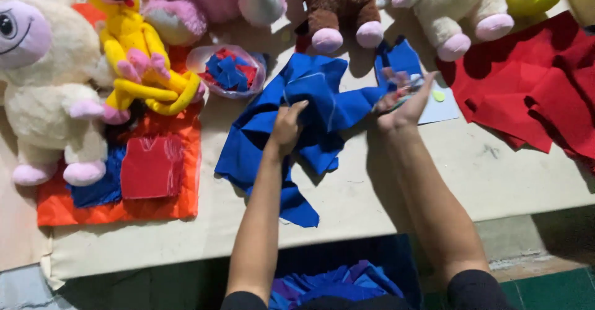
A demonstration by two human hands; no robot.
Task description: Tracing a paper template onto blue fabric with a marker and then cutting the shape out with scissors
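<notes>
A crumpled piece of blue felt fabric (310,112) lies in the middle of the cream work surface (396,192). My left hand (286,126) rests on it with the fingers pinching a fold. My right hand (403,102) is further right, closed around a pair of scissors (396,90) with pale handles at the fabric's right edge; the blades are mostly hidden by my fingers.
Plush toys line the far edge: cream (49,87), yellow (133,50), pink (204,3), brown (338,6), white (452,9). A clear bag of felt scraps (228,71) lies beside the blue fabric. Red felt (533,81) is at right, orange, red and blue pieces (149,174) at left, blue scraps (347,282) below.
</notes>
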